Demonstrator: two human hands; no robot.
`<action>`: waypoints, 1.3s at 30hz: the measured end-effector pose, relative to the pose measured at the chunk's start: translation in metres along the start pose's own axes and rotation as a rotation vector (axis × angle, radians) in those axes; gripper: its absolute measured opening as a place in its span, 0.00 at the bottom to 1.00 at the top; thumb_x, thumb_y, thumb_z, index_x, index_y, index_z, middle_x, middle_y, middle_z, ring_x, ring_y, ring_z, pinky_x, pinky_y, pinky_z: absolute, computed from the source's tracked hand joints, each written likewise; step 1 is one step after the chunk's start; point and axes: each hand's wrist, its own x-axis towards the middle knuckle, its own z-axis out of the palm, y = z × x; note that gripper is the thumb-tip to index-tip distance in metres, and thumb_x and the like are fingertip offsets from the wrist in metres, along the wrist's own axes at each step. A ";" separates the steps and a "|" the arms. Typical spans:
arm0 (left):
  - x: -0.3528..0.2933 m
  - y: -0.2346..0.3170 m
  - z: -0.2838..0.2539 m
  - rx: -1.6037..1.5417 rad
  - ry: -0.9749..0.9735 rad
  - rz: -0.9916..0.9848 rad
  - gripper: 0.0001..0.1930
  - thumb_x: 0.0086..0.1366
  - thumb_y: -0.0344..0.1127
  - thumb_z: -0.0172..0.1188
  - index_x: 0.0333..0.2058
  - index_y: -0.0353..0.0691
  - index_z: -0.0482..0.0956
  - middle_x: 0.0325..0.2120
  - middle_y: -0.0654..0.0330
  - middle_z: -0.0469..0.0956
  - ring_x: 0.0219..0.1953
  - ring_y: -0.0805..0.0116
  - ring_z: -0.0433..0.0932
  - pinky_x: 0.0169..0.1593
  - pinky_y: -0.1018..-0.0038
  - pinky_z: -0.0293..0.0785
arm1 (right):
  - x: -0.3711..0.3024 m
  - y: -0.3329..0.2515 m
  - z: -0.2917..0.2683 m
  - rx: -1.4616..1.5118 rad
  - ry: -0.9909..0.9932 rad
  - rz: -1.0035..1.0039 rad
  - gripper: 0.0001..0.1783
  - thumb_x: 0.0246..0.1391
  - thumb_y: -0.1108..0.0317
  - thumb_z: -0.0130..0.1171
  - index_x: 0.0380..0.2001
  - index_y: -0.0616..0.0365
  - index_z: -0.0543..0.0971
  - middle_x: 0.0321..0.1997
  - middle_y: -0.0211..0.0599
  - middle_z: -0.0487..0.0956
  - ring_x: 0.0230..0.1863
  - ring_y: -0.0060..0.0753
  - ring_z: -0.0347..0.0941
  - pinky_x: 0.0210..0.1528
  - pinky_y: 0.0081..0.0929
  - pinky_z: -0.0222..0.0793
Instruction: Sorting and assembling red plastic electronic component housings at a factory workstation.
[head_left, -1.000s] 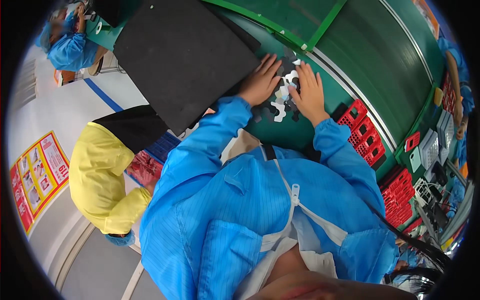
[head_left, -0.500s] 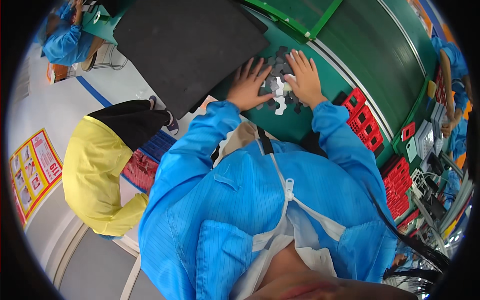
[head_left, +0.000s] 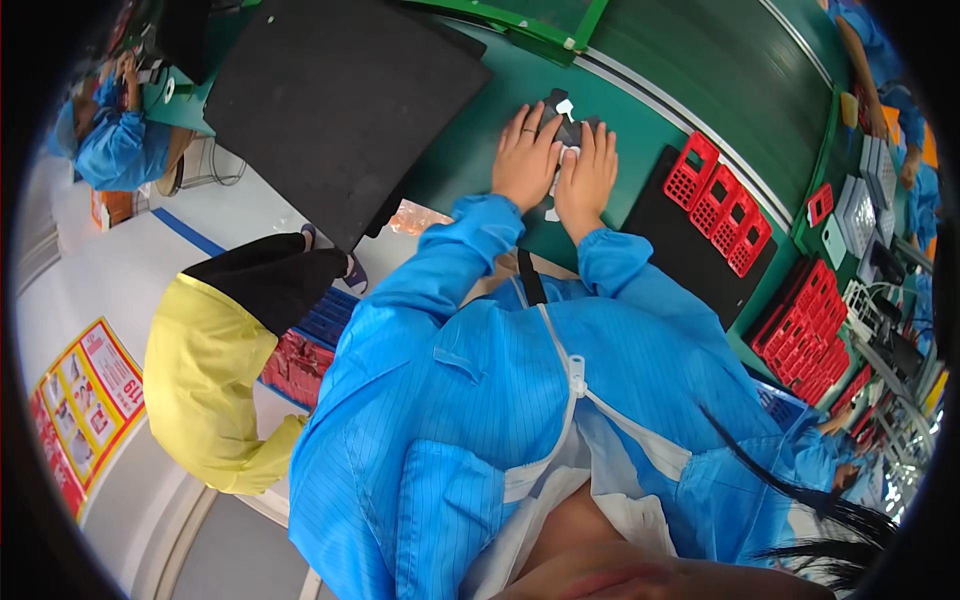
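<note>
left hand [head_left: 522, 168]: palm down, back of the hand up, wrist nearly straight; a ring sits on one finger.
left fingers: stretched out and pointing away from the body, slightly parted, thumb side turned inward; no closed grip shows, and whether the palm presses on anything i cannot tell.
right hand [head_left: 585, 188]: palm down too, just beside the left, fingers long and only a little spread, thumb leaning in toward the other hand; open, with nothing visibly gripped.
gap: the two hands slant toward each other, thumb sides near, wrists a bit farther apart.
loose pieces [head_left: 556, 98]: small, flat, knobbly-edged, dark grey and white, gathered between the hands and just beyond the fingertips; some are hidden beneath, so contact is hard to judge.
white piece [head_left: 552, 214]: on the near side, between the wrists.
blue sleeves [head_left: 455, 250]: both forearms reach forward from the body, elbows bent, cuffs at the wrists.
green tabletop [head_left: 455, 150]: under the pieces and both hands.
black sheet [head_left: 345, 110]: large, left of the left hand.
red trays [head_left: 712, 205]: in a row over a dark mat [head_left: 680, 245], right of the right hand.
</note>
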 end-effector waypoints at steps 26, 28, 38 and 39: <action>0.045 0.067 -0.035 -1.011 0.321 -0.586 0.08 0.61 0.29 0.60 0.37 0.32 0.82 0.33 0.56 0.81 0.34 0.72 0.77 0.38 0.76 0.75 | 0.048 -0.070 -0.046 1.134 0.278 0.465 0.09 0.58 0.74 0.54 0.39 0.62 0.81 0.39 0.37 0.80 0.38 0.25 0.73 0.41 0.21 0.70; 0.028 0.076 -0.038 -1.054 0.276 -0.541 0.10 0.61 0.31 0.61 0.39 0.32 0.81 0.34 0.59 0.81 0.33 0.75 0.76 0.33 0.80 0.74 | 0.028 -0.076 -0.062 1.196 0.367 0.498 0.09 0.56 0.75 0.53 0.36 0.62 0.82 0.36 0.37 0.81 0.35 0.25 0.74 0.37 0.21 0.70; -0.109 0.238 -0.057 -1.320 -0.396 -0.200 0.12 0.67 0.33 0.51 0.43 0.33 0.77 0.37 0.55 0.79 0.37 0.66 0.78 0.41 0.74 0.74 | -0.132 -0.036 -0.188 0.882 0.947 0.455 0.09 0.52 0.78 0.52 0.34 0.62 0.82 0.35 0.42 0.82 0.40 0.31 0.78 0.44 0.27 0.73; -0.131 0.275 -0.079 -1.336 -0.433 -0.250 0.14 0.70 0.35 0.48 0.45 0.31 0.75 0.38 0.52 0.78 0.39 0.64 0.78 0.41 0.72 0.75 | -0.159 -0.028 -0.210 0.891 1.049 0.473 0.09 0.53 0.77 0.53 0.34 0.62 0.82 0.36 0.41 0.82 0.40 0.31 0.78 0.44 0.27 0.73</action>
